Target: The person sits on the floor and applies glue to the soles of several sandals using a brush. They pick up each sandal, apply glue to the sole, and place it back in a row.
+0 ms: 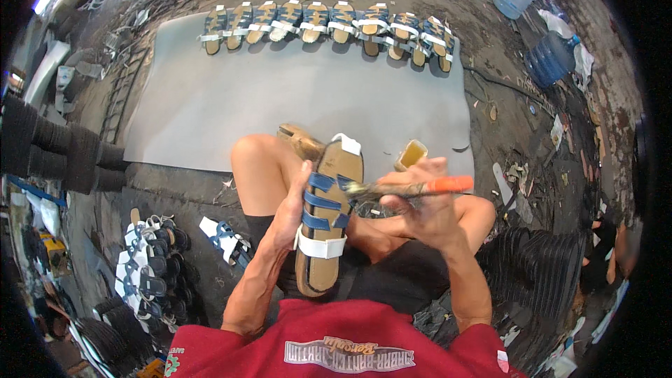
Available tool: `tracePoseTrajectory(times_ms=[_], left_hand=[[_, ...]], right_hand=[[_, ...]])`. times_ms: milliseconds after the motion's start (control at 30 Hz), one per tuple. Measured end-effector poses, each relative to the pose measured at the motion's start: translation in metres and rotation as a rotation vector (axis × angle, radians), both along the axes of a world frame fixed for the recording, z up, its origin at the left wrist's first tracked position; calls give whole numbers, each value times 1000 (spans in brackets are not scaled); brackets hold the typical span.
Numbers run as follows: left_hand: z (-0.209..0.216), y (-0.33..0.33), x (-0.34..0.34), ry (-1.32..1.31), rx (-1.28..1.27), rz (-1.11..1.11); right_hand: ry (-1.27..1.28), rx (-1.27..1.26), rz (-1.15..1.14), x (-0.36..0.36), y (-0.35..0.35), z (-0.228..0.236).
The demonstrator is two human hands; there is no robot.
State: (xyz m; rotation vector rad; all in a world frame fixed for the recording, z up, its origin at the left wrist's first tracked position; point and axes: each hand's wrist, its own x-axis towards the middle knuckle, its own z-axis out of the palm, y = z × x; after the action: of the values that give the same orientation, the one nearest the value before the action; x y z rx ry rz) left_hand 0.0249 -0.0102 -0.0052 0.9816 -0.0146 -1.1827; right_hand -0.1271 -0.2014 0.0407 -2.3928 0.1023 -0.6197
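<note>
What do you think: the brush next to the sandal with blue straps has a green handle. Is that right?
Not quite: the handle is orange, not green, as the head view shows. The brush is indeed next to the sandal with blue straps.

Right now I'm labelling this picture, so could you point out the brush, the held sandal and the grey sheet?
Brush [449,184]: head view, on its orange handle.
Held sandal [317,223]: head view, on its lowest blue strap.
Grey sheet [294,94]: head view, on its bare middle.
</note>
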Motion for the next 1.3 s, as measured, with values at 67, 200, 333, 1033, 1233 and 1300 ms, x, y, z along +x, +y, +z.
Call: tracePoseTrajectory(times_ms=[67,200,333,1033,1233,1300], left_hand=[[0,2,1,-2,-80,101],[4,-15,-13,-78,56,-128],[-12,-19,-18,-321,84,-71],[-12,-3,-9,255,-141,207],[-26,6,1,203,-352,60],[-27,9,-4,197,-324,124]], right_hand=[[-23,149,-2,-4,-9,3],[-154,-27,9,18,22,-4],[-236,-25,-3,38,23,-7],[-154,181,-69,16,-7,-5],[-164,-132,0,13,-1,-24],[-42,-47,-48,5,-16,-20]])
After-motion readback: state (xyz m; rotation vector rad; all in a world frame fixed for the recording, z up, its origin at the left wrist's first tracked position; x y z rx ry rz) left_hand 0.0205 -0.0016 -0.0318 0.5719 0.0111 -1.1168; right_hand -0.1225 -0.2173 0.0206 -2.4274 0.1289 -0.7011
